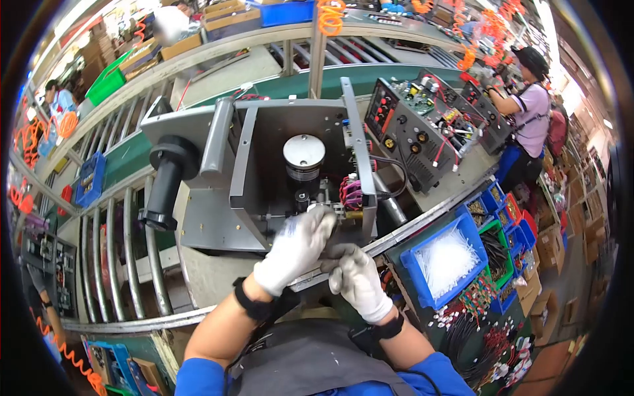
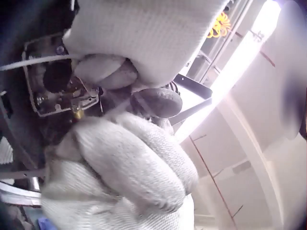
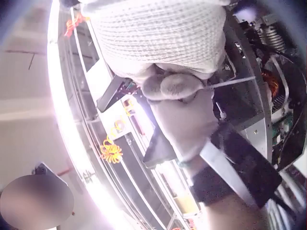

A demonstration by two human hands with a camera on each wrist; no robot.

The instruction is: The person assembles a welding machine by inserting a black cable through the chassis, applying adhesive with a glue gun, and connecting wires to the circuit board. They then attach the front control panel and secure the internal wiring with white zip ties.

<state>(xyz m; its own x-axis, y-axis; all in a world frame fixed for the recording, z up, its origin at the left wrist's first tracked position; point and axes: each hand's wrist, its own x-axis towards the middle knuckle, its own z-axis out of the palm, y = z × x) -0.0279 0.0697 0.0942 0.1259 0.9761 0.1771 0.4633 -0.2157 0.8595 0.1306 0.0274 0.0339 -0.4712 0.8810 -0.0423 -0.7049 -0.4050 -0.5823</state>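
My gloved left hand (image 1: pixel 297 247) is at the front opening of a grey metal machine housing (image 1: pixel 264 165), fingers bent. Close by on its right, my gloved right hand (image 1: pixel 360 280) has its fingers curled. A thin white cable tie (image 2: pixel 36 62) runs out from the left fingertips in the left wrist view. From the right fingertips in the right wrist view the same white strip (image 3: pixel 235 83) sticks out. Both hands meet around it, their fingers hiding its middle. Inside the housing stands a silver-topped motor (image 1: pixel 304 152), with purple and red wires (image 1: pixel 353 191) to its right.
A black spool holder (image 1: pixel 173 175) juts from the housing's left side. Metal rollers (image 1: pixel 132 251) lie to the left. On the right are a blue bin (image 1: pixel 432 300) of white cable ties, small parts bins, and an open machine (image 1: pixel 422 129). Another person (image 1: pixel 531 112) works further right.
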